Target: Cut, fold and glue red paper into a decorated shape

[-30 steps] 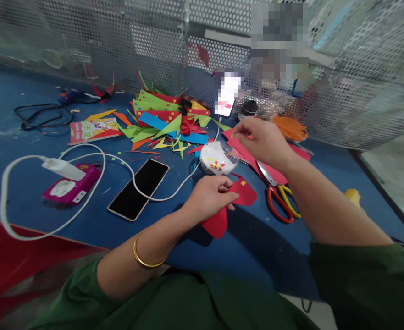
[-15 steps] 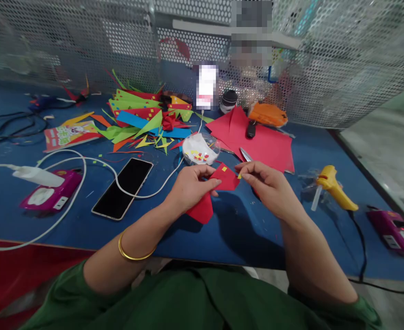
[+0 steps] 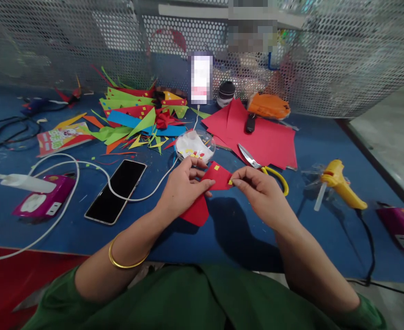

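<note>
My left hand (image 3: 184, 185) pinches a folded red paper piece (image 3: 218, 179) between thumb and fingers, and a lower part of it hangs below the palm. One yellow square (image 3: 216, 167) sits near its top edge. At the paper's right corner, my right hand (image 3: 257, 190) pinches a small yellow piece (image 3: 230, 182) that touches the red paper. Just beyond my left hand is a clear round dish (image 3: 210, 139) with white paper and small red and yellow bits. Scissors with yellow handles (image 3: 278, 178) lie beyond my right hand.
Red sheets (image 3: 267, 144) lie behind the scissors. A yellow glue gun (image 3: 342, 185) is at right, a black phone (image 3: 117, 192) and white cable at left. Cut green, blue and red papers (image 3: 129, 103) pile at the back left, near a lit phone (image 3: 202, 78).
The view has shifted slightly. My right hand has moved closer to my left, bringing the yellow piece against the red paper's corner. The scissors' yellow handles now show.
</note>
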A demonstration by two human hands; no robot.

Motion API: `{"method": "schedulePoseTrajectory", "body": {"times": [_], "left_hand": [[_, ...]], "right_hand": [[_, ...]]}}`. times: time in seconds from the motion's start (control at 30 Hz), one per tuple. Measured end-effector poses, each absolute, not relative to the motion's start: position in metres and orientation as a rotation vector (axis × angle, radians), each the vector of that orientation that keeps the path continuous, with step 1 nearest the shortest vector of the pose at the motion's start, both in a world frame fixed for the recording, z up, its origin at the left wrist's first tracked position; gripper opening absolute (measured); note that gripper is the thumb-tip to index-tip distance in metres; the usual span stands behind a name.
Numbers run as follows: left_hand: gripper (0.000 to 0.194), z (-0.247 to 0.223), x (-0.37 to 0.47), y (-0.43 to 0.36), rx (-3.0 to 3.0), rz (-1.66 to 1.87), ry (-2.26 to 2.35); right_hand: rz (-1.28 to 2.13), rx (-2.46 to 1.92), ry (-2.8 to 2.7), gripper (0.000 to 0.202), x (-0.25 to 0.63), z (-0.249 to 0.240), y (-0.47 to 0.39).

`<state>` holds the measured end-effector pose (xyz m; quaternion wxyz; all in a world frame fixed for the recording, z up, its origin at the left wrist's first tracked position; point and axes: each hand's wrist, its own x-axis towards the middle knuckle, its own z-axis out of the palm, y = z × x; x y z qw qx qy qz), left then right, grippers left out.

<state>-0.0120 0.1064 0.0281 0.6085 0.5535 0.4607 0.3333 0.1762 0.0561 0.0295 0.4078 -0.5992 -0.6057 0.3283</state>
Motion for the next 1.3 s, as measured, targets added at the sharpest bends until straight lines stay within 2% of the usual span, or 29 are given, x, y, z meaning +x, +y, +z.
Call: {"method": "schedulePoseTrajectory", "body": {"times": [0.17, 0.37, 0.53, 1.3], "left_hand": [[0.037, 0.028, -0.013, 0.106, 1.294, 0.862, 1.032], [0.003, 0.030, -0.015, 0.103, 1.397, 0.864, 0.981], [0.007, 0.029, -0.012, 0.101, 1.476, 0.843, 0.994], [0.006, 0.030, -0.011, 0.099, 1.618, 0.817, 0.968]], "right_hand": [[0.757, -1.516, -1.496, 0.013, 0.174, 0.030, 0.055], [0.600, -1.502, -1.551, 0.012, 0.175, 0.025, 0.053], [0.354, -1.478, -1.560, 0.010, 0.169, 0.024, 0.049], [0.346, -1.405, -1.635, 0.010, 0.158, 0.018, 0.044]]}}
